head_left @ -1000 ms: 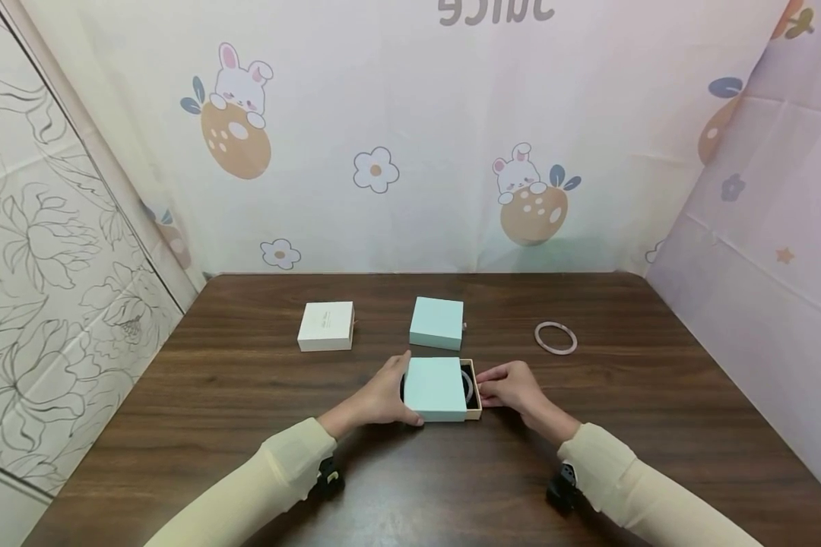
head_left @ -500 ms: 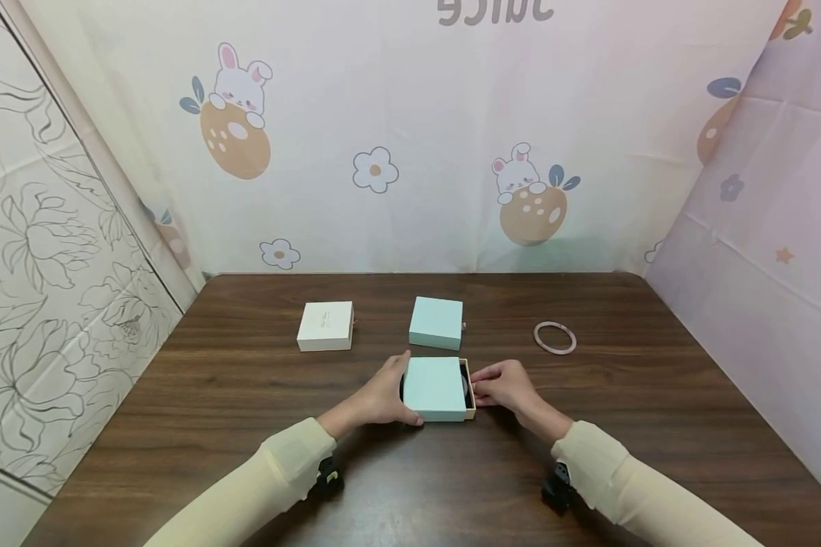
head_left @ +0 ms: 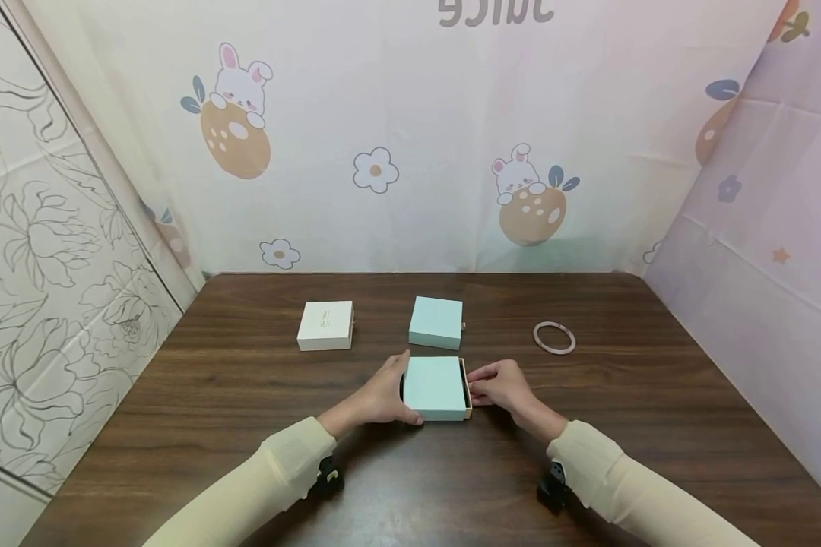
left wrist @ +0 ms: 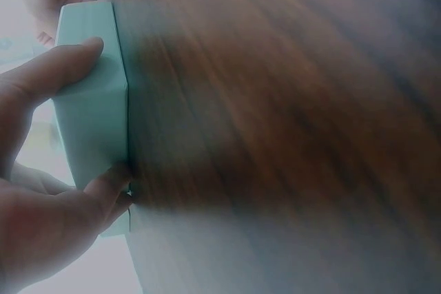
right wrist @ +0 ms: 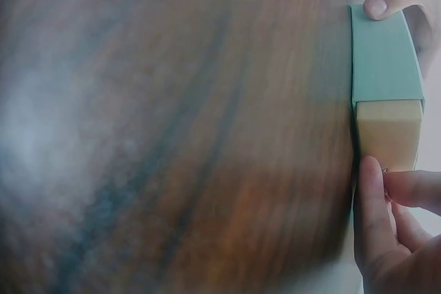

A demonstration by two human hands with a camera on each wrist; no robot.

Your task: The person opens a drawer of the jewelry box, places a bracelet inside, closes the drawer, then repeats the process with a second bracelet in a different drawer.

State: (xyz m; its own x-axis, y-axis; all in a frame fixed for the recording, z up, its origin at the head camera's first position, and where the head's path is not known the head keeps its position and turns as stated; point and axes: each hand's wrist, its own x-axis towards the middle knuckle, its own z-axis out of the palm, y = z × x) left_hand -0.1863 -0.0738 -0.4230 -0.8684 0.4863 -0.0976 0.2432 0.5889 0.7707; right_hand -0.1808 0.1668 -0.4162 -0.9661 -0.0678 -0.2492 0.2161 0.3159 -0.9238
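Note:
A mint-green drawer-style gift box [head_left: 434, 387] lies on the table, its pale inner drawer [right wrist: 388, 132] sticking out a little on the right. My left hand [head_left: 383, 391] grips the box's sleeve from the left, with the thumb [left wrist: 79, 63] along the near side and the other fingers around the left end and far side. At the drawer's end, my right hand [head_left: 509, 387] has thumb and forefinger together at the small pull tab [right wrist: 386, 182], mostly hidden by the fingers. Only a dark strip of the drawer's inside shows from above.
Behind stand a white box [head_left: 325, 326] with a printed lid and a second mint-green box [head_left: 436, 322]. A pale bangle [head_left: 555, 338] lies to the right on the dark wood table [head_left: 246, 380]. A patterned curtain [head_left: 438, 213] hangs at the table's back edge.
The drawer has slid left into the sleeve, and the ring-shaped piece inside has gone out of sight. My right hand moved left with it; my left hand stayed in place.

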